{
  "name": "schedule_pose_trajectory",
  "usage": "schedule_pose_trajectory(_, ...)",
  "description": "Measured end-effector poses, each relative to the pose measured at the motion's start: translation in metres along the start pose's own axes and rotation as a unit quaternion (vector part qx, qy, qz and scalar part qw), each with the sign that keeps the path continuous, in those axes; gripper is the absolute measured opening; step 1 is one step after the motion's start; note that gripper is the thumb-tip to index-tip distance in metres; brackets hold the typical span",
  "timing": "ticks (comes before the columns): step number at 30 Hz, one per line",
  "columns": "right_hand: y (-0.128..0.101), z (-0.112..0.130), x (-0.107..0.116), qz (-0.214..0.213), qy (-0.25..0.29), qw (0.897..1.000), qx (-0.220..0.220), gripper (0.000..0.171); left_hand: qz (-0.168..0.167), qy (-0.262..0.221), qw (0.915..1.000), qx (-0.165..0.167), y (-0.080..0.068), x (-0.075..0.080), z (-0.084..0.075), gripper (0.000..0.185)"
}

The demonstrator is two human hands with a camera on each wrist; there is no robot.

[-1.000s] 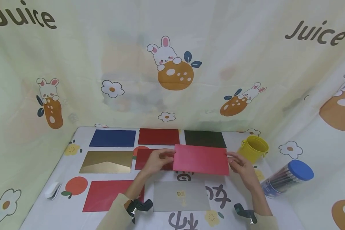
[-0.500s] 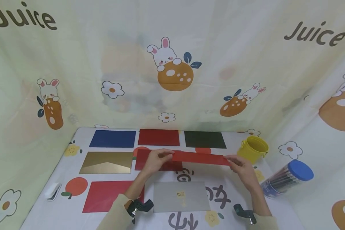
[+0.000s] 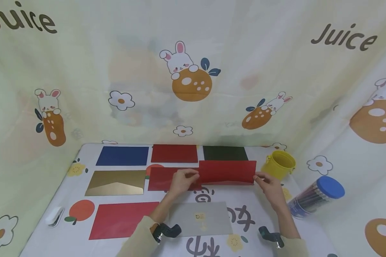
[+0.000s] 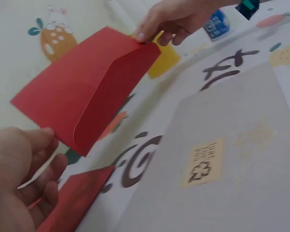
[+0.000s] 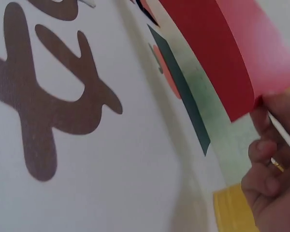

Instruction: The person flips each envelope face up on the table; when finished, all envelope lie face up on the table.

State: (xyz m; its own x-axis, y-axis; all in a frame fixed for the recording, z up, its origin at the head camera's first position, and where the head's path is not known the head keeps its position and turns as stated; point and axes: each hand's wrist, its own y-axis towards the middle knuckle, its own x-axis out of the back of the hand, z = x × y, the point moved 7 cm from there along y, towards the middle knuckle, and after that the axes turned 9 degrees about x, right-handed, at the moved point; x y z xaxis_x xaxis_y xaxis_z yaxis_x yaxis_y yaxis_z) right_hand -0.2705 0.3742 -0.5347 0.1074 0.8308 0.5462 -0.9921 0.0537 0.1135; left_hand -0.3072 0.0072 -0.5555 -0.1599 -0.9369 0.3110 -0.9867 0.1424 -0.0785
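A red envelope (image 3: 227, 172) is held up over the far middle of the table, its long side running left to right. My left hand (image 3: 182, 181) pinches its left end between thumb and fingers, and my right hand (image 3: 271, 188) pinches the right end. In the left wrist view the envelope (image 4: 77, 84) shows a folded flap along its lower side. The right wrist view has the right thumb and finger gripping a corner of the envelope (image 5: 217, 53). Below it lies a grey translucent sheet (image 3: 212, 212) with a small gold label. A darker red envelope (image 3: 164, 178) lies behind the left hand.
Along the back lie blue (image 3: 122, 156), red (image 3: 174, 153) and dark green (image 3: 225, 152) envelopes. A gold one (image 3: 115, 184) and a pinkish-red one (image 3: 119, 219) are at left, beside a white stapler (image 3: 54, 217). A yellow bucket (image 3: 278, 166) and a blue-lidded pen tub (image 3: 315, 196) stand at right.
The envelope has been tilted: its broad pinkish face showed first, then a narrow strip, and now a darker red face with the flap below. Both hands kept their grip; the head view shifted slightly.
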Motion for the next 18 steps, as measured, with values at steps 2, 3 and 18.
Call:
schedule_pose_trajectory(2, 0.002, -0.005, 0.000, -0.006, -0.008, 1.000, -0.009, 0.047, -0.007, 0.021, 0.9998, 0.000, 0.000, -0.006, 0.000, 0.022)
schedule_pose_trajectory(3, 0.004, -0.008, 0.000, -0.010, -0.010, 1.000, -0.014, 0.046, -0.011, 0.032, 0.9994, -0.001, 0.001, -0.008, 0.000, 0.021)
schedule_pose_trajectory(18, 0.007, -0.036, -0.005, 0.013, -0.045, 0.996, -0.078, 0.035, -0.058, 0.168, 0.9839, -0.022, 0.005, -0.029, 0.001, 0.041)
